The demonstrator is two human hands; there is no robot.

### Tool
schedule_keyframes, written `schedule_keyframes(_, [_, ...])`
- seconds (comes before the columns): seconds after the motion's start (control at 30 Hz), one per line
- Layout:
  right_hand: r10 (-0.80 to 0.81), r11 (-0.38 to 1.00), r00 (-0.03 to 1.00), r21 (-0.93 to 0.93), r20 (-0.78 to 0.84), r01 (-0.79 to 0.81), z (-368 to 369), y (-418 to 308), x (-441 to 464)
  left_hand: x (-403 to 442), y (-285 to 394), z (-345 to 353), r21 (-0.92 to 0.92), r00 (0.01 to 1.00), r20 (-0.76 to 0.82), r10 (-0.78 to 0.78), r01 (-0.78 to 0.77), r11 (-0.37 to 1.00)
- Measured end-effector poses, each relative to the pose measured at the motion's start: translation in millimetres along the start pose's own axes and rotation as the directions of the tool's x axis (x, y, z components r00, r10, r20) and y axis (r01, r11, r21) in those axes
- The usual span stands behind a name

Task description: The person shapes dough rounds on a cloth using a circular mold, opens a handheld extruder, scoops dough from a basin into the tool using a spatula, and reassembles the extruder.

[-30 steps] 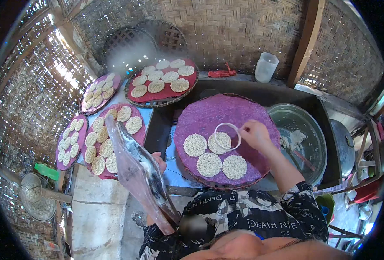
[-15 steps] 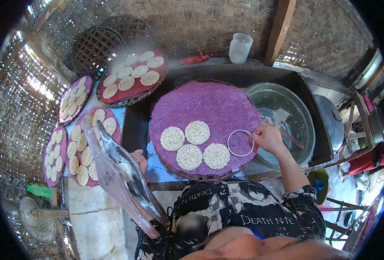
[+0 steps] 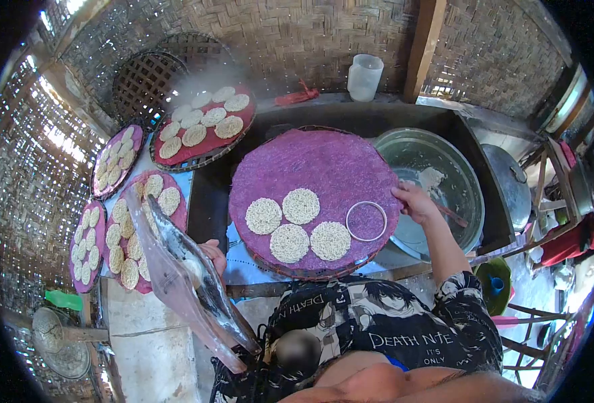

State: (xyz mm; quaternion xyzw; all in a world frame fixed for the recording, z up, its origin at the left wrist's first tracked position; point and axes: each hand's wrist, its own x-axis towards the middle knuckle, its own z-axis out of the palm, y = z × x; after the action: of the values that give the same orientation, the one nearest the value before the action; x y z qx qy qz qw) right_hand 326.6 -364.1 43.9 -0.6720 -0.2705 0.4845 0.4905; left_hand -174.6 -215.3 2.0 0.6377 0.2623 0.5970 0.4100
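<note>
A round tray covered in purple cloth lies in front of me, with several flat discs of pale, noodle-like dough on its near half. A thin white ring rests on the cloth right of the discs. My right hand is at the tray's right edge, fingers closed on the rim, apart from the ring. On my left, a long two-armed wooden press, smeared with white dough, slants across the view. My left hand grips it from behind; most of that hand is hidden.
Behind my right hand stands a big green basin with dough and a stick inside. More trays of dough discs lie on the left, the rear one steaming. A plastic jug and a red bag sit by the woven wall.
My right hand has let go of the white ring and moved up to the tray's right edge. The ring stays on the cloth. My left hand still holds the press.
</note>
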Motion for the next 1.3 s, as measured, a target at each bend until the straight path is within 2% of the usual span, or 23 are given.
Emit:
schedule_keyframes(0.07, [-0.026, 0.993, 0.999, 0.115, 0.025, 0.023, 0.9, 13.9, 3.0, 0.0, 15.0, 9.3, -0.049, 0.996, 0.058, 0.064, -0.061, 0.997])
schedule_keyframes(0.27, [0.049, 0.95, 0.997, 0.307, 0.056, -0.064, 24.3, 29.1, -31.0, -1.7, 35.3, 32.6, -0.038, 0.999, 0.013, 0.033, -0.032, 0.999])
schedule_keyframes(0.33, [0.129, 0.905, 0.98, 0.387, 0.152, -0.179, 37.7, 41.5, -49.6, -2.5, 37.8, 40.1, -0.036, 1.0, 0.001, 0.022, -0.022, 0.999])
schedule_keyframes(0.4, [0.158, 0.89, 0.978, 0.41, 0.134, -0.2, 69.3, 30.6, -80.5, -3.1, 38.8, 49.0, -0.034, 1.0, -0.007, 0.01, -0.01, 0.999])
schedule_keyframes(0.5, [0.25, 0.922, 0.868, 0.168, 0.43, -0.349, 70.2, 44.3, -94.9, -4.8, 37.1, 62.6, -0.017, 1.0, -0.019, -0.013, 0.013, 1.0])
schedule_keyframes(0.53, [0.31, 0.951, 0.821, -0.175, 0.48, -0.256, 63.8, 35.0, -95.7, -4.5, 39.2, 67.9, -0.005, 1.0, -0.022, -0.018, 0.018, 1.0])
schedule_keyframes(0.57, [0.383, 0.864, 0.777, -0.491, 0.499, -0.11, 54.1, 17.4, -99.4, -2.3, 41.7, 75.3, 0.016, 1.0, -0.021, -0.015, 0.015, 1.0])
schedule_keyframes(0.6, [0.46, 0.672, 0.743, -0.737, 0.487, 0.068, 48.5, 0.4, -108.0, 0.4, 46.0, 83.9, 0.042, 1.0, -0.022, -0.008, 0.009, 0.999])
schedule_keyframes(0.63, [0.404, 0.735, 0.787, -0.678, 0.467, 0.025, 50.5, -16.0, -123.1, 4.9, 49.2, 95.1, 0.073, 1.0, -0.019, 0.011, -0.01, 0.997])
schedule_keyframes(0.67, [0.132, 0.822, 0.799, -0.515, 0.586, 0.242, 58.9, -26.4, -128.0, 9.3, 56.0, 109.7, 0.141, 0.999, -0.016, 0.034, -0.032, 0.989])
schedule_keyframes(0.7, [-0.149, 0.835, 0.746, -0.321, 0.649, 0.446, 71.7, -35.1, -131.5, 14.2, 64.2, 128.2, 0.222, 0.998, -0.008, 0.068, -0.064, 0.973])
schedule_keyframes(0.73, [-0.419, 0.773, 0.637, -0.114, 0.647, 0.624, 85.3, -38.2, -135.8, 18.0, 72.3, 144.9, 0.29, 0.994, 0.014, 0.112, -0.112, 0.95])
schedule_keyframes(0.77, [-0.323, 0.895, 0.7, -0.036, 0.637, 0.445, 101.9, -35.5, -137.6, 20.5, 79.4, 161.1, 0.353, 0.986, 0.04, 0.164, -0.167, 0.921])
schedule_keyframes(0.83, [-0.107, 0.993, 0.76, 0.108, 0.641, 0.049, 125.3, -33.2, -133.8, 25.1, 89.8, 181.9, 0.474, 0.956, 0.152, 0.251, -0.293, 0.831])
schedule_keyframes(0.9, [-0.068, 0.992, 0.764, 0.122, 0.642, -0.014, 121.2, -42.6, -134.5, 35.0, 102.1, 184.6, 0.57, 0.874, 0.391, 0.29, -0.477, 0.669])
schedule_keyframes(0.93, [-0.048, 0.991, 0.764, 0.128, 0.644, -0.045, 117.6, -47.0, -133.9, 41.1, 109.3, 183.6, 0.256, 0.919, 0.374, 0.127, -0.234, 0.938])
schedule_keyframes(0.97, [-0.069, 0.993, 0.708, 0.118, 0.702, -0.021, 109.0, -47.5, -127.9, 47.2, 115.2, 180.7, -0.101, 0.905, 0.423, -0.033, 0.084, 0.991])
schedule_keyframes(1.0, [-0.01, 0.992, 0.711, 0.095, 0.703, -0.079, 106.3, -51.6, -126.9, 59.1, 110.3, 177.2, -0.357, 0.886, 0.456, -0.078, 0.263, 0.896])
schedule_keyframes(1.07, [0.122, 0.973, 0.704, 0.055, 0.7, -0.223, 105.5, -55.8, -127.2, 83.2, 101.0, 170.3, -0.743, 0.839, 0.518, -0.167, 0.538, 0.399])
schedule_keyframes(1.1, [0.203, 0.944, 0.648, 0.028, 0.734, -0.328, 103.9, -58.0, -124.2, 96.1, 111.2, 168.3, -0.814, 0.832, 0.497, -0.247, 0.546, 0.201])
schedule_keyframes(1.13, [0.241, 0.942, 0.637, -0.018, 0.732, -0.336, 100.5, -58.8, -120.5, 102.2, 115.5, 166.4, -0.86, 0.813, 0.484, -0.323, 0.511, -0.002])
schedule_keyframes(1.23, [0.335, 0.925, 0.624, -0.119, 0.706, -0.362, 92.3, -71.0, -109.8, 101.5, 69.2, 170.3, -0.854, 0.853, 0.518, -0.056, 0.513, -0.089])
schedule_keyframes(1.3, [0.374, 0.923, 0.652, -0.197, 0.659, -0.331, 86.2, -75.7, -103.6, 94.2, 58.1, 177.1, -0.882, 0.853, 0.47, -0.229, 0.463, -0.084])
